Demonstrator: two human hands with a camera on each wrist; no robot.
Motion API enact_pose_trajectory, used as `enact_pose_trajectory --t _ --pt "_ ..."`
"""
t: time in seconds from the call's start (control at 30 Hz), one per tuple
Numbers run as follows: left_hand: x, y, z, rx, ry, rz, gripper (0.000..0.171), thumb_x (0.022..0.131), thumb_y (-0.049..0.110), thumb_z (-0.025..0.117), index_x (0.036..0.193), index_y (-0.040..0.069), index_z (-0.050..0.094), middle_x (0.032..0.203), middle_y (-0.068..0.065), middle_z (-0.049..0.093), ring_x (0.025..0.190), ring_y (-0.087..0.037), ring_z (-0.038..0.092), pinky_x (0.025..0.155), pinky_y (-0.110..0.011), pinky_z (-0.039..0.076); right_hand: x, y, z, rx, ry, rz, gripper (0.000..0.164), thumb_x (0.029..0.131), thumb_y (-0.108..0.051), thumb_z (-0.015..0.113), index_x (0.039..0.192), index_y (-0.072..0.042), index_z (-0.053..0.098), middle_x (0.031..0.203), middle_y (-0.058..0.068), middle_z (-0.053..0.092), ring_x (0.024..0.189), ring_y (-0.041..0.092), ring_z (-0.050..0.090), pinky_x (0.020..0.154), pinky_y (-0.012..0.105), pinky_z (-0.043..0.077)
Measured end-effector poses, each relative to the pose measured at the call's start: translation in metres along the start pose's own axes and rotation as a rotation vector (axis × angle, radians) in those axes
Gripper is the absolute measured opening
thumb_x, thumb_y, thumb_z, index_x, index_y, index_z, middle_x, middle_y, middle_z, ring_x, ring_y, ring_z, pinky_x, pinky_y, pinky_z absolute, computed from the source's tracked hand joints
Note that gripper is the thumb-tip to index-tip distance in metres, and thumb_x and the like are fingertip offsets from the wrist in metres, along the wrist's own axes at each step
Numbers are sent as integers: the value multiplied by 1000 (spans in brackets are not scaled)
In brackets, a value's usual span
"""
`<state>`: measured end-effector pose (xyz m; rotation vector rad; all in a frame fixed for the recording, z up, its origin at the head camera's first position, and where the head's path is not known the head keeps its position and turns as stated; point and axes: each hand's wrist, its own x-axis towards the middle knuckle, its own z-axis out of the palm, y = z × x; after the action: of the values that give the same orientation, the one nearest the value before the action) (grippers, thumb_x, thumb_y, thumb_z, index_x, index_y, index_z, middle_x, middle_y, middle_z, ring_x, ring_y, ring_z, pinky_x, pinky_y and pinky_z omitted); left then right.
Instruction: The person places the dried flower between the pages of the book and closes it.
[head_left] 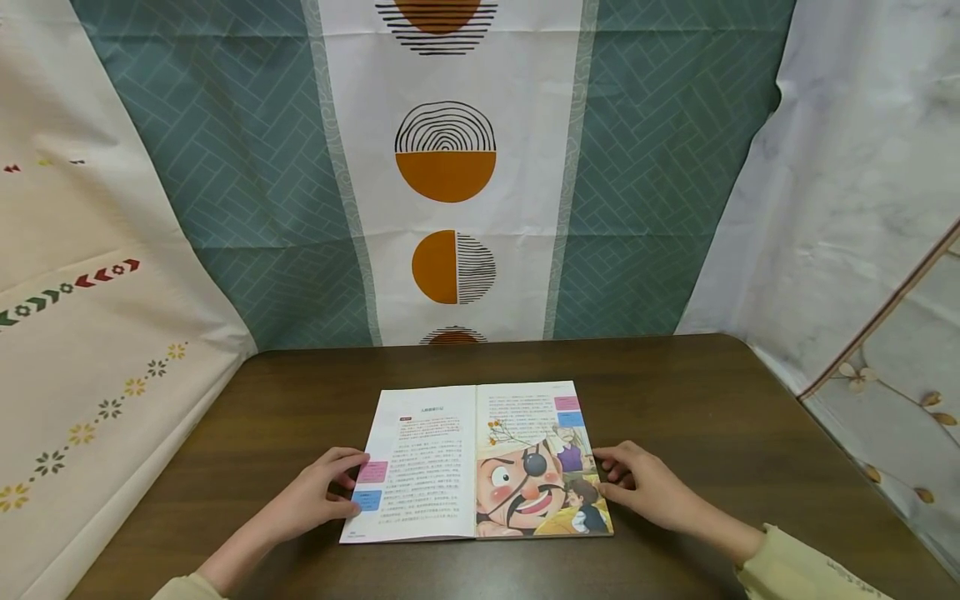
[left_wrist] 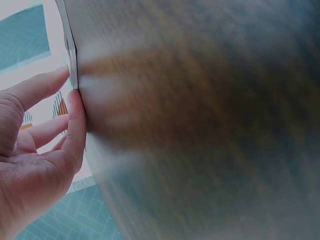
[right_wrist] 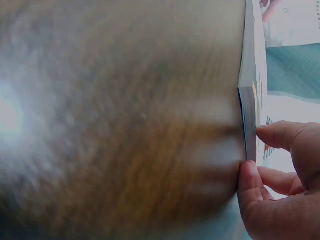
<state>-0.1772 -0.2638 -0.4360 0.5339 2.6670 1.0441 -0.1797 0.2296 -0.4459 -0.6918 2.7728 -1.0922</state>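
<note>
An open book [head_left: 423, 492] lies flat on the dark wooden table, text on its left page and a cartoon of an eye-patched character on its right page. My left hand [head_left: 318, 492] rests at the book's left edge, thumb and forefinger spread apart along it. At the right edge, my right hand [head_left: 645, 487] touches the book likewise, its fingers gently bent. Up close in the left wrist view, the fingertips of the left hand [left_wrist: 45, 125] meet the page edges. The right wrist view has the right hand [right_wrist: 285, 175] against the book's thicker side [right_wrist: 248, 125].
The brown table [head_left: 675, 392] extends around the book. Behind it hangs a patterned cloth [head_left: 652, 167] in teal and white with orange circles. Cream fabric [head_left: 90, 333] drapes along the left side and a pale floral sheet [head_left: 862, 333] along the right.
</note>
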Motion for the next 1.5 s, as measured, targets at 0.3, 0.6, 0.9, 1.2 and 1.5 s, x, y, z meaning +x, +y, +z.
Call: enact_pose_trajectory --t 0.3,0.6,0.9,1.2,1.5 --pt "-1 0 0 -32 -3 -1 68 80 14 80 138 -5 51 141 -25 43 102 -25 57 77 -25 57 -1 -4 4 150 -41 52 57 88 -14 72 133 14 51 104 10 61 88 2 59 76 23 56" --pt "0 4 4 -27 52 -49 67 77 7 81 136 -6 52 138 -23 48 111 -31 57 82 -29 58 0 -2 4 216 -55 65 60 88 -14 72 134 16 49 106 12 61 90 3 60 77 23 56" --pt "4 7 2 -130 33 -74 91 71 1 83 148 -5 34 136 -24 43 112 -29 52 84 -28 55 2 2 4 225 -67 54 59 88 -13 72 134 17 49 107 13 61 90 1 59 77 23 56" --pt "15 1 -1 -213 16 -150 98 73 1 81 151 -10 22 133 -25 43 110 -28 52 89 -32 52 3 0 6 208 -82 48 59 88 -12 72 133 18 49 105 13 61 89 3 59 76 22 56" --pt "22 -4 -4 -230 20 -190 87 78 6 79 148 -10 30 130 -21 53 108 -24 53 90 -32 54 1 0 5 226 -81 47 59 88 -10 71 134 18 48 106 14 61 88 1 58 76 23 56"
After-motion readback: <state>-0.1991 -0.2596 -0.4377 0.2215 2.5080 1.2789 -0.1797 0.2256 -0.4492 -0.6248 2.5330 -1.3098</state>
